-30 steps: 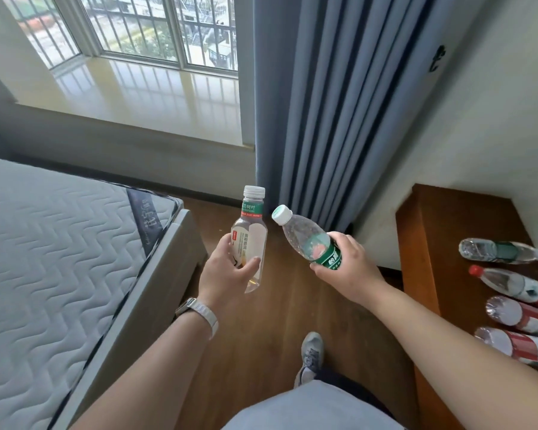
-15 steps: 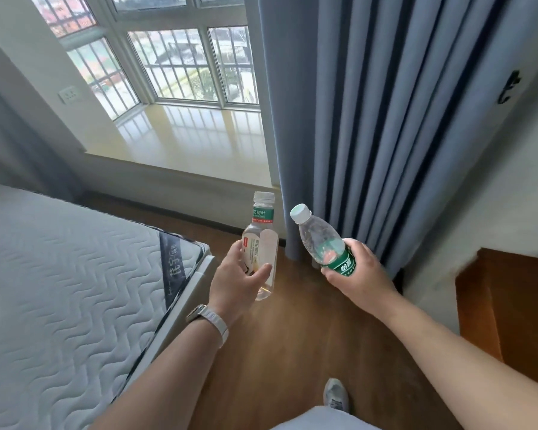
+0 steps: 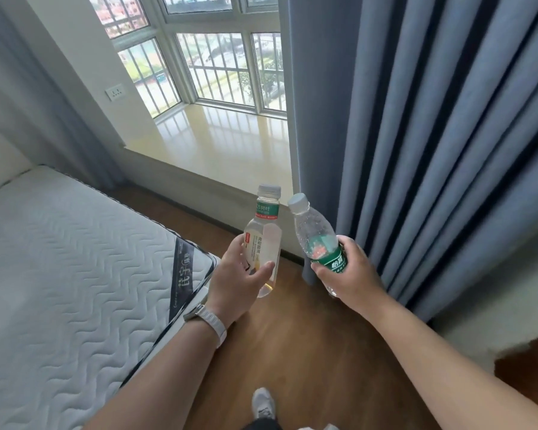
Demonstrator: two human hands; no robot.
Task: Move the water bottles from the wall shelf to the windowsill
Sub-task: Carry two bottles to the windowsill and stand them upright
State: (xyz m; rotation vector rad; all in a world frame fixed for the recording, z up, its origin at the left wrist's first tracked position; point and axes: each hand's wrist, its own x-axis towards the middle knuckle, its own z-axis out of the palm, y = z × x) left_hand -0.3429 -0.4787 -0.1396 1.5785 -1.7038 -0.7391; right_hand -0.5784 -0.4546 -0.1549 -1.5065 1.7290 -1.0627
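Plastic bottles sit gripped: left fingers (image 3: 263, 270) wrap pale bottle (image 3: 263, 243), right fingers (image 3: 319, 271) green-labelled bottle (image 3: 319, 240).

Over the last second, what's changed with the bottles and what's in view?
The view swung from the wooden shelf, whose lying bottles are now out of frame, toward the windowsill, which looks nearer. Unchanged: the left hand holds the pale-label bottle upright, the right hand the green-label bottle tilted left.

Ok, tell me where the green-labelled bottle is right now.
The green-labelled bottle is in the right hand, tilted left, beside the left hand's bottle, in front of the curtain.
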